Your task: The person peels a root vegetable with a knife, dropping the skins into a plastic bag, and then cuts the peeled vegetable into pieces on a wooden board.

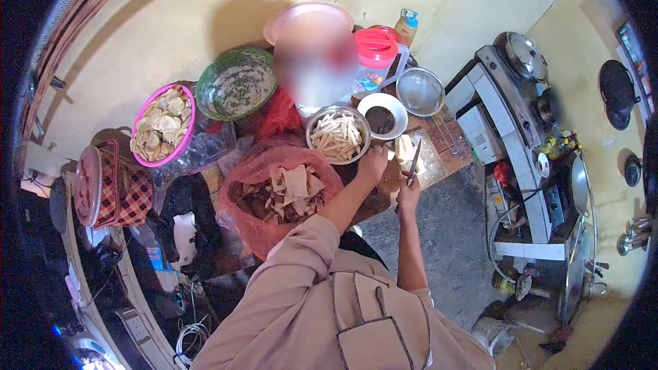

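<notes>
As the right hand (408, 195) wraps its fingers around the handle of a knife (415, 157), blade pointing away from the wearer, the left hand (373, 164) reaches in beside the rim of a steel bowl (367, 136), its fingers bent; whether they grip anything cannot be told. Pale chunks (403, 145) lie just beyond the knife hand's fingers, near a light-coloured board (432, 164). Cut pale sticks (337, 136) nearly fill the bowl beyond the left fingers, which suggests the cutting is well advanced, with the few chunks apparently uncut. Left of those fingers, a pink plastic bag (257, 164) holds a heap of peelings (295, 188), pointing to much peeling done.
</notes>
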The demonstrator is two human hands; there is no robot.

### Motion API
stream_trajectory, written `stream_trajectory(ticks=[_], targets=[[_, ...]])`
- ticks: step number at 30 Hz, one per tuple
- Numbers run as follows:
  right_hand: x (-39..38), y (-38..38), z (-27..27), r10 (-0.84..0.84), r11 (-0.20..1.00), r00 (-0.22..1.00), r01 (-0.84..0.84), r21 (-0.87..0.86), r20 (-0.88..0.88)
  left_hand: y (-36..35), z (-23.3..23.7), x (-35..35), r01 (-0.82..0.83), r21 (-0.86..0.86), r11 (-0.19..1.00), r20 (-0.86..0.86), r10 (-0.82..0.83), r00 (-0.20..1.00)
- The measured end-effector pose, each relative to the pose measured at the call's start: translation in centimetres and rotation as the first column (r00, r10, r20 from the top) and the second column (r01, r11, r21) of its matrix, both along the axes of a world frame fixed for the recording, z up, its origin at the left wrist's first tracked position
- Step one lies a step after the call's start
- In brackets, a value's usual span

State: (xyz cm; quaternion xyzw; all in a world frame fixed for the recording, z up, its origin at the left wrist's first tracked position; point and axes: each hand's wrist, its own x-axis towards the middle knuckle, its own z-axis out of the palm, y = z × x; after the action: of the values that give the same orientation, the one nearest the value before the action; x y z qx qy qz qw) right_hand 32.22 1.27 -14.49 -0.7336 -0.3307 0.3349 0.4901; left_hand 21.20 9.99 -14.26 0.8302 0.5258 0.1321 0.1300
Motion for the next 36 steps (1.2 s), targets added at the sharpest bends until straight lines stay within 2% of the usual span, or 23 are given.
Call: stream_trajectory(ticks=[3, 6, 7, 8, 10, 11, 12, 13, 14, 16, 18, 20, 21, 24, 27, 30, 33, 36], targets=[[0.4, -0.1, -1.2, 0.005, 0.996, 0.985, -0.021, 0.09, 0.175, -1.1, 0.9, -0.2, 0.064, 0.116, 0.991, -0.11, -0.052, 0.993], [0.1, 0.3, -2.4, -0.07, 0.913, 0.925, -0.092, 0.398, 0.374, -2.3, 2.0, -0.1, 0.04, 0.165, 0.985, -0.016, -0.038, 0.999], [-0.4, -0.2, -1.0, -0.018, 0.976, 0.978, -0.028, 0.215, 0.208, -4.1, 3.9, -0.7, -0.022, 0.225, 0.974, 0.195, -0.023, 0.98], [-1.2, -0.5, 0.5, -0.017, 0.981, 0.996, 0.001, 0.192, 0.082, -4.7, 4.8, -1.7, 0.018, 0.098, 0.995, 0.376, -0.054, 0.925], [-2.8, -0.9, 3.6, -0.03, 0.99, 0.985, 0.053, 0.133, -0.168, -5.6, 6.1, -4.2, 0.17, -0.111, 0.979, 0.7, -0.044, 0.712], [-4.1, -1.1, 5.8, 0.002, 0.989, 0.972, 0.033, 0.147, -0.234, -6.5, 6.9, -6.0, 0.224, -0.374, 0.9, 0.82, 0.208, 0.533], [-4.9, -1.0, 5.1, 0.064, 0.979, 0.987, -0.033, 0.203, -0.147, -7.7, 8.0, -8.2, 0.334, -0.579, 0.744, 0.81, 0.478, 0.339], [-5.7, -0.9, 3.8, 0.123, 0.962, 0.991, -0.104, 0.252, -0.058, -9.4, 10.8, -10.5, 0.478, -0.549, 0.686, 0.807, 0.583, 0.089], [-7.0, -1.2, 3.6, 0.201, 0.935, 0.979, -0.196, 0.295, 0.015, -10.8, 12.8, -12.6, 0.605, -0.471, 0.642, 0.723, 0.674, -0.151], [-10.7, -2.3, 4.8, 0.359, 0.843, 0.922, -0.388, 0.372, 0.146, -12.3, 11.1, -16.2, 0.337, -0.609, 0.718, 0.729, 0.675, -0.119], [-14.3, -4.0, 7.7, 0.494, 0.728, 0.825, -0.564, 0.389, 0.273, -12.7, 10.4, -18.0, 0.245, -0.652, 0.717, 0.663, 0.697, -0.275], [-16.5, -5.8, 9.7, 0.578, 0.645, 0.717, -0.694, 0.32, 0.388, -12.4, 10.2, -19.2, 0.359, -0.614, 0.703, 0.45, 0.686, -0.572], [-17.2, -6.5, 10.1, 0.61, 0.616, 0.66, -0.743, 0.262, 0.439, -12.3, 8.6, -20.4, 0.4, -0.484, 0.779, 0.55, 0.626, -0.553], [-18.8, -7.2, 10.6, 0.549, 0.608, 0.614, -0.759, 0.234, 0.567, -12.3, 8.0, -21.2, 0.263, -0.474, 0.84, 0.669, 0.538, -0.513], [-19.6, -7.7, 11.5, 0.524, 0.62, 0.601, -0.755, 0.214, 0.604, -12.7, 8.8, -21.1, 0.09, -0.532, 0.842, 0.768, 0.525, -0.366], [-19.9, -8.2, 12.7, 0.508, 0.633, 0.601, -0.746, 0.205, 0.617, -12.8, 6.3, -22.0, 0.057, -0.593, 0.803, 0.787, 0.593, -0.172], [-20.2, -8.1, 12.7, 0.485, 0.633, 0.589, -0.746, 0.206, 0.646, -12.9, 6.4, -21.8, 0.035, -0.567, 0.823, 0.793, 0.557, -0.247], [-20.6, -8.5, 13.0, 0.508, 0.62, 0.62, -0.745, 0.246, 0.598, -13.4, 8.7, -21.3, 0.026, -0.569, 0.822, 0.815, 0.568, -0.112]])
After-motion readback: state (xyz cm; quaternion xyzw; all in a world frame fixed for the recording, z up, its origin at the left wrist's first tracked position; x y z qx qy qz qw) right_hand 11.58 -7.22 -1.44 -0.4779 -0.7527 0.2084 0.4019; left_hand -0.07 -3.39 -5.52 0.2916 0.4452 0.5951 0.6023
